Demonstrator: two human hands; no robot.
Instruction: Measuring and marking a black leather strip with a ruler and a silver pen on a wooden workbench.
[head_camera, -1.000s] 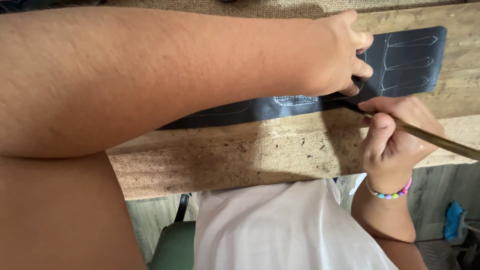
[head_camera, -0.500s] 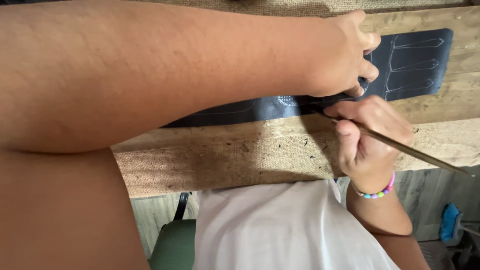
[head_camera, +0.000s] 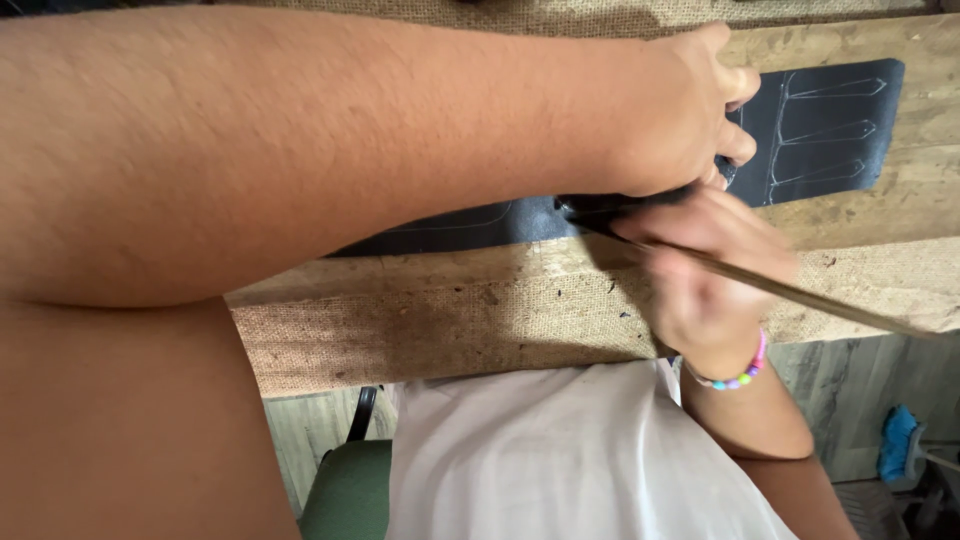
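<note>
Lying flat along the wooden surface, the dark sheet runs from the far right end back under the person's left forearm, its right part marked with pale outlines of long pointed shapes. The left hand presses down on the sheet near its middle, fingers curled over it and thumb tucked toward the near side; its grip is closed down onto the sheet rather than lifting it. Just beside it, toward the near edge, the right hand is wrapped tightly around a thin brown stick-like tool, whose tip meets the sheet right below the left hand while the long shaft slants out past the near right edge of the surface. This hand is blurred, so the exact finger placement cannot be told. A beaded bracelet circles the right wrist. Coarse burlap covers the near edge of the surface, and a white shirt shows below it.
</note>
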